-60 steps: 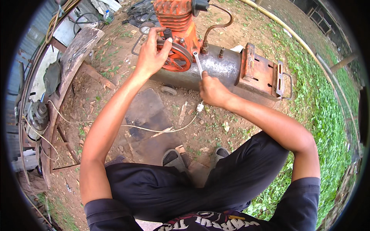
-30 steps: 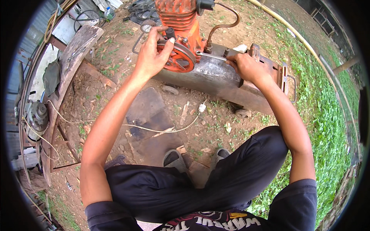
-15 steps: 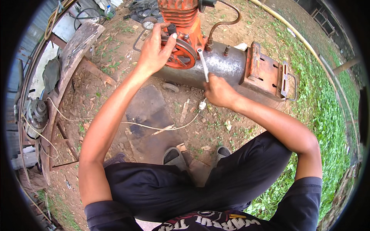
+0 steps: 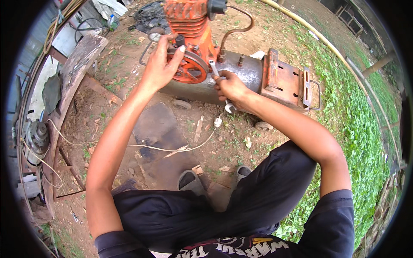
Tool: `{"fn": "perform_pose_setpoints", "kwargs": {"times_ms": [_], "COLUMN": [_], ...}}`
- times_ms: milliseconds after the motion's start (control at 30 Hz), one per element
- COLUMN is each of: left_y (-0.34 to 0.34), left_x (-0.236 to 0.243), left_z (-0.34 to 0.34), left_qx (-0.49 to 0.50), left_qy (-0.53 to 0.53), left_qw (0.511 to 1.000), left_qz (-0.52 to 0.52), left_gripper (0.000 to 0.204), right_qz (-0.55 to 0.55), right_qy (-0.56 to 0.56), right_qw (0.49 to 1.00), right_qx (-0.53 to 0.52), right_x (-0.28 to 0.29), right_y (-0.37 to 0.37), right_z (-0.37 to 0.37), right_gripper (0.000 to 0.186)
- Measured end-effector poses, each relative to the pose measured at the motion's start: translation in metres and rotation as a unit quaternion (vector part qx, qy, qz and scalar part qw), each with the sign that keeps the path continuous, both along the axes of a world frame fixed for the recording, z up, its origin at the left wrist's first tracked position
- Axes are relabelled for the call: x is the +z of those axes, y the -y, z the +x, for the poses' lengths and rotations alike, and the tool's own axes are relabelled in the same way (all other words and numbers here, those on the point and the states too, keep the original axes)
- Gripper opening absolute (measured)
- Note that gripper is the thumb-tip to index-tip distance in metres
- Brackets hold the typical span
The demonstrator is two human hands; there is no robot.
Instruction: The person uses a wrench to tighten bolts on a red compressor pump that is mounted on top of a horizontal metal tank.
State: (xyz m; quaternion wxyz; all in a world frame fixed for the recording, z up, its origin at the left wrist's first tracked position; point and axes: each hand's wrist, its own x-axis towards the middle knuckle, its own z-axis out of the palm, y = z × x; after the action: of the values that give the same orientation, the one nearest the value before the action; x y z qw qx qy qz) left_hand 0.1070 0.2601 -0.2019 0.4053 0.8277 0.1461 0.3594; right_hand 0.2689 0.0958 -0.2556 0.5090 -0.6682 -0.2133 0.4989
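Note:
An orange air compressor pump [image 4: 186, 19] is mounted on a worn grey metal tank [image 4: 247, 73]. My left hand [image 4: 160, 71] grips the top of its orange pulley wheel [image 4: 193, 71], the thumb in front beside a black cap [image 4: 180, 41] and the other fingertips partly hidden. My right hand [image 4: 233, 89] is closed around the middle of a combination wrench [image 4: 214, 68]. The ring end is at the foot of the pump, over what looks like a bolt, though the bolt itself is hidden. Below my fist the wrench's open-jaw end sticks out.
Beside the pump is a pressure gauge [image 4: 155, 36]; a bent copper pipe [image 4: 238, 31] runs down to the tank. A white cable with a plug [image 4: 217, 122] crosses the dirt. At left stands a wooden bench [image 4: 71, 81] with tools; at right grows grass [image 4: 344, 142].
My right hand has shifted up the wrench towards its ring end, so the open jaw now shows below the fist. My left hand keeps its place on the wheel. The whole view has shifted slightly.

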Motion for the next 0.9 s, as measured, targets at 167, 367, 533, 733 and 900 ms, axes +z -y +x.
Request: {"fn": "perform_pose_setpoints", "kwargs": {"times_ms": [167,367,533,733,900], "left_y": [0.0,-0.001,0.0,0.0,0.001], "left_x": [0.001,-0.003,-0.002,0.0,-0.001], "left_z": [-0.004,0.0,0.0,-0.002,-0.001], "left_qx": [0.01,0.002,0.007,0.012,0.018], "left_qy": [-0.012,0.006,0.003,0.0,0.004], "left_qw": [1.0,1.0,1.0,1.0,1.0], "left_qz": [0.027,0.0,-0.009,0.015,0.024], "left_gripper": [0.038,0.039,0.039,0.039,0.039], "right_qz": [0.038,0.064,0.044,0.065,0.053], "right_qy": [-0.108,0.533,0.632,0.661,0.679], "right_qw": [0.993,0.834,0.755,0.712,0.678], "right_qx": [0.002,0.129,0.169,0.226,0.276], "right_x": [0.036,0.019,0.021,0.024,0.021], "right_y": [0.016,0.034,0.028,0.024,0.021], "right_z": [-0.025,0.031,0.06,0.061,0.067], "right_gripper": [0.023,0.05,0.055,0.053,0.064]}}
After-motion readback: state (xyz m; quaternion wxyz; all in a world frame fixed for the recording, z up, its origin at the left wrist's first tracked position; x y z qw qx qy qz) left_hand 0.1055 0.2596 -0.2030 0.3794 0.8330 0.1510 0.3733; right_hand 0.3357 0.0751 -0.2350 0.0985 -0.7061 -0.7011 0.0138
